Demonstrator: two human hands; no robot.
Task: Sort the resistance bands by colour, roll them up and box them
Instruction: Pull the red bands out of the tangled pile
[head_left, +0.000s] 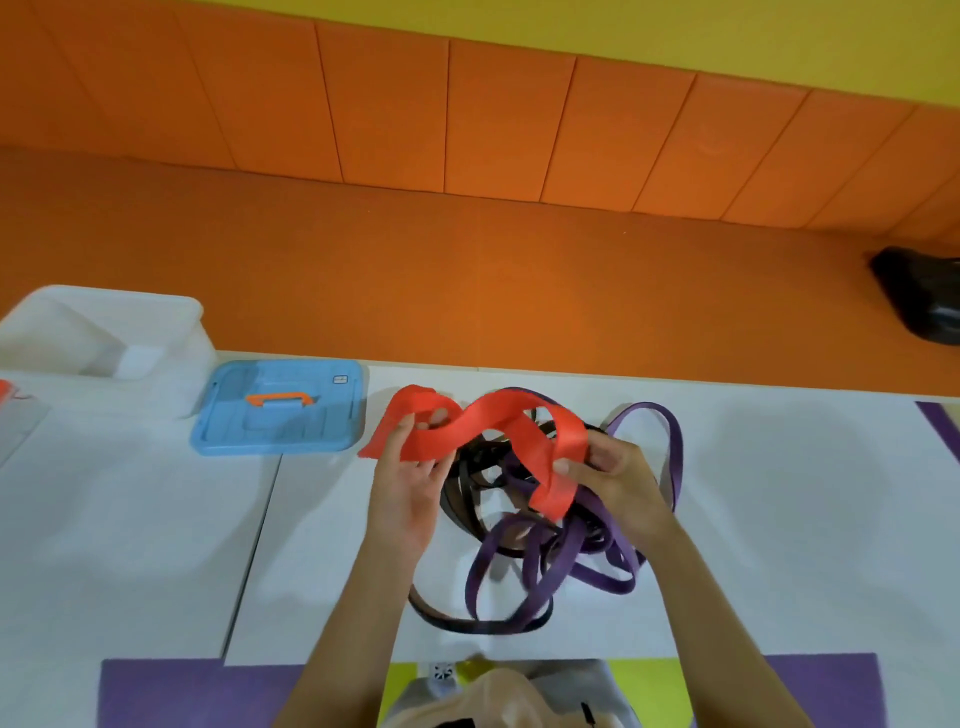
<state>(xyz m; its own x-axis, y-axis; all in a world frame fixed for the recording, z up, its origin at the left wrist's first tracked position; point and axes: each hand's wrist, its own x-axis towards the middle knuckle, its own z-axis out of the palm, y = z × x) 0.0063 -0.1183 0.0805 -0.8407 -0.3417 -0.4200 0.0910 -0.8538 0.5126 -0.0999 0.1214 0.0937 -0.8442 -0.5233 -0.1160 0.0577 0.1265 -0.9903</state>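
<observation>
Both hands are raised over a white table (130, 519), sharing one wide red band (498, 431) held above a tangled heap. The left hand (410, 488) has its grip clamped on the red band's left end, fingers curled through the fold near the top, thumb side toward the heap. The right hand (618, 478) pinches the same band lower down, thumb and fingertips together on the strip where it drops toward the pile. The red band arches between the two hands in a loose S, its tail hanging just over the heap. Beneath lie purple bands (524, 571) and black bands (462, 499), narrower, looped through each other; one purple loop reaches out past the right hand at the far side, and a black loop trails toward the near edge. To the left, well apart from the heap, a blue lid (280, 410) with an orange handle lies flat on the table. Further left stands a clear plastic box (104, 332), open-topped, contents hard to make out. Orange padded floor and wall panels behind.
</observation>
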